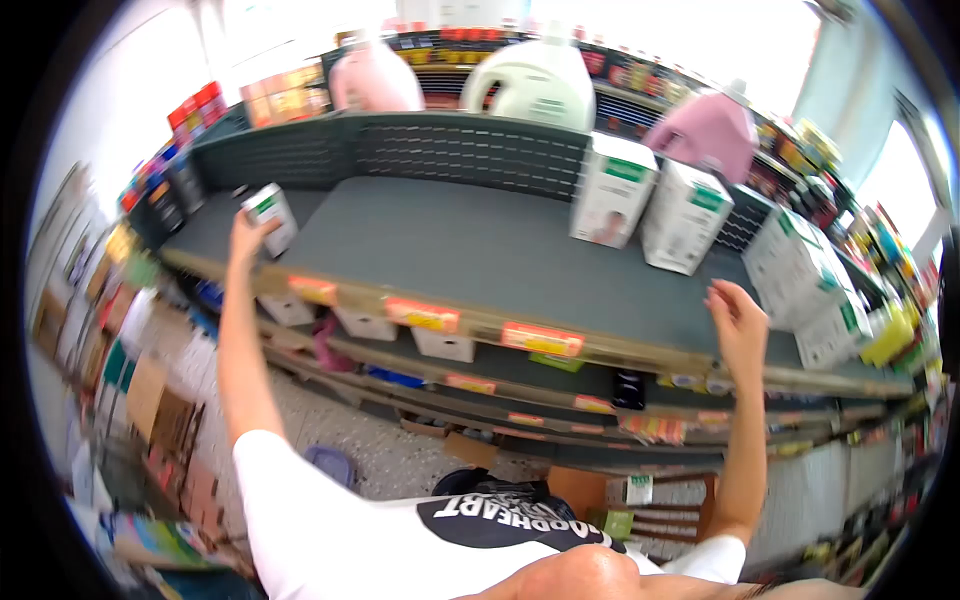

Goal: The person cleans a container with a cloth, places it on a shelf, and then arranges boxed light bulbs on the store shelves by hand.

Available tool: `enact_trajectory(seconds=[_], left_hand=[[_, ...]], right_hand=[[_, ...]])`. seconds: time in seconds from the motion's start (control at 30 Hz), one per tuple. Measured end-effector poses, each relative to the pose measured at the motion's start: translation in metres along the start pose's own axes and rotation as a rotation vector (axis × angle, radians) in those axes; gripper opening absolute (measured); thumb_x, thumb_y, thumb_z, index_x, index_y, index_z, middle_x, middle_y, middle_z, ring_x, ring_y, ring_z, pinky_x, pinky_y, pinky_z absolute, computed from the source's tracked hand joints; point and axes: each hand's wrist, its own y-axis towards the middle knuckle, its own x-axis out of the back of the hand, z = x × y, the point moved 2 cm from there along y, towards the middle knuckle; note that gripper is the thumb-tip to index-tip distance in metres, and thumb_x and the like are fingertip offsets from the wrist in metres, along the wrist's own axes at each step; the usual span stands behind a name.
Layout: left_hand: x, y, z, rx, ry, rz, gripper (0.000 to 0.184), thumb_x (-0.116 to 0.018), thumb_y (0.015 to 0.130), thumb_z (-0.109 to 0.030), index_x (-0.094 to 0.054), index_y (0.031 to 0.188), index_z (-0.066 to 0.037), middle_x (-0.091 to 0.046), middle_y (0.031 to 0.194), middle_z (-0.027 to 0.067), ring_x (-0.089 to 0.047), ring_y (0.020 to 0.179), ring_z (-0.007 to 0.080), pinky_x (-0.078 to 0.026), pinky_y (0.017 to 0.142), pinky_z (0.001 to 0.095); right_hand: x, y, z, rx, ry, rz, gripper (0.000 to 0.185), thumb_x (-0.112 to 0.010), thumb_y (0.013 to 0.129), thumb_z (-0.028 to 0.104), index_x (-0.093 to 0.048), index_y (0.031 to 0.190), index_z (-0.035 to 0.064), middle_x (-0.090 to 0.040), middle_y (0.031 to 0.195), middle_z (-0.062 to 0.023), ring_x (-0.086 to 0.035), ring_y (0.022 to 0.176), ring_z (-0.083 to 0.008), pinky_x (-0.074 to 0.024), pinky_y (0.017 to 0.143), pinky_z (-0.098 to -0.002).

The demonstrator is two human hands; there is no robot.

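My left hand [250, 238] is closed around a small white box with a green top [273, 220], at the left end of the upper grey shelf [430, 235]. The box is slightly tilted, and whether it touches the shelf I cannot tell. My right hand [738, 322] hovers by the shelf's front edge on the right, its fingers loosely bent and nothing visible in them. Behind it stand two larger white boxes with green labels, the left box [613, 190] and the right box [687, 218]. More white boxes [800, 275] are grouped to its right.
Big detergent jugs, pink [375, 78], pale green [545, 85] and purple [710, 132], stand behind the perforated back panel [470, 148]. Orange price tags [542, 338] line the shelf edge. Dark bottles [165, 200] are at far left; a wooden stool [660, 510] stands below.
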Motion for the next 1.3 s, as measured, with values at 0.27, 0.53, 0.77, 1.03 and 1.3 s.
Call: enact_trajectory(seconds=[0.27,0.53,0.77,1.03,1.3], left_hand=[[0.004,0.034,0.035,-0.227,0.344,-0.235,0.075,-0.086,0.071,-0.023,-0.048,0.128,0.007,-0.061,0.117,0.0213,-0.06,0.107,0.0331,-0.047,0.095,0.0397],[-0.087,-0.078,-0.238,-0.775,0.241,-0.225,0.05,-0.066,0.093,-0.024,-0.052,0.136,-0.002,-0.054,0.136,0.014,-0.049,0.127,0.0269,-0.034,0.11,0.0369],[-0.231,-0.269,-0.407,-1.114,-0.114,0.349,0.045,-0.071,0.08,-0.005,-0.056,0.122,-0.004,-0.054,0.129,0.0176,-0.051,0.124,0.0346,-0.039,0.106,0.0409],[-0.347,-0.416,-0.502,-1.401,-0.358,0.871,0.045,-0.068,0.083,-0.008,-0.051,0.124,-0.004,-0.049,0.131,0.0203,-0.047,0.125,0.0388,-0.04,0.106,0.044],[-0.413,-0.519,-0.551,-1.302,-0.559,1.105,0.051,-0.067,0.083,-0.013,-0.047,0.128,0.001,-0.047,0.13,0.0233,-0.049,0.122,0.041,-0.041,0.104,0.0438]], right_hand=[[0.028,-0.011,0.006,-0.027,-0.086,-0.125,0.024,-0.065,0.089,0.008,-0.066,0.11,-0.0035,-0.072,0.099,-0.0141,-0.069,0.091,-0.0166,-0.0567,0.076,-0.0286],[0.095,-0.021,-0.025,0.017,-0.31,-0.563,0.034,-0.068,0.082,0.004,-0.063,0.115,0.0002,-0.065,0.11,-0.0147,-0.062,0.102,-0.0283,-0.0494,0.083,-0.0355],[0.169,-0.047,-0.09,-0.06,-0.553,-0.994,0.063,-0.076,0.078,0.011,-0.046,0.132,0.0009,-0.046,0.129,-0.0164,-0.046,0.121,-0.0308,-0.0403,0.1,-0.0393],[0.223,-0.061,-0.139,-0.111,-0.296,-0.751,0.109,-0.087,0.068,0.03,-0.022,0.147,-0.0071,-0.038,0.139,-0.0261,-0.037,0.133,-0.0362,-0.0312,0.111,-0.0427],[0.227,-0.052,-0.143,-0.12,-0.341,-0.671,0.105,-0.088,0.064,0.028,-0.03,0.142,-0.0113,-0.046,0.13,-0.0234,-0.051,0.118,-0.0334,-0.0444,0.098,-0.0385]])
